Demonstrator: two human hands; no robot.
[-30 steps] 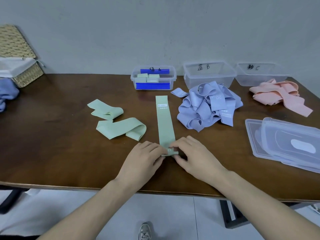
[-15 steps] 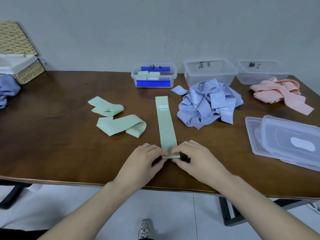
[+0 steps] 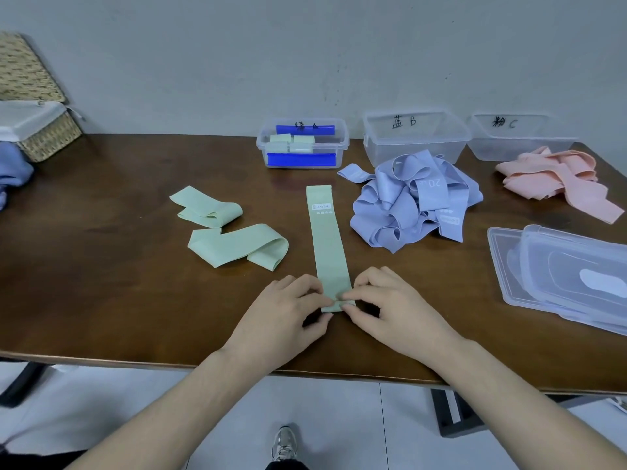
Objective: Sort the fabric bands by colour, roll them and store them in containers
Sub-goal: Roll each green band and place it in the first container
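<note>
green band being rolled point(image 3: 328, 245): lies flat and straight on the brown table point(image 3: 101, 266), running away from the person, its near end at the fingertips close to the table's front edge; a small white label sits near its far end.
hidden: the near end of the band is partly covered by fingertips, so how far it is folded or rolled is hard to make out; label print is too small to read.
left hand point(image 3: 285, 317): fingers curled, fingertips pinching the band's near end from the left.
right hand point(image 3: 393, 310): fingers curled, fingertips pinching the same end from the right, nearly touching the left fingertips.
loose green bands point(image 3: 234, 232): two, folded over loosely, lying to the left of the straight band and apart from it.
blue band pile point(image 3: 417, 198): a tangled heap just right of the straight band's far half, not touching it.
pink band pile point(image 3: 559, 181): at the far right, in front of container c.
container a point(image 3: 303, 144): clear tub with blue clips, holding pale green rolled bands; stands beyond the straight band's far end.
container b point(image 3: 415, 137): clear tub behind the blue pile; its lower part is hidden by that pile.
container c point(image 3: 519, 135): clear tub, lower front hidden by the pink pile.
clear lids point(image 3: 563, 276): stacked at the right, cut off by the frame edge.
wicker basket point(image 3: 37, 130): far left, cut off, white lining, blue fabric beside it.
</note>
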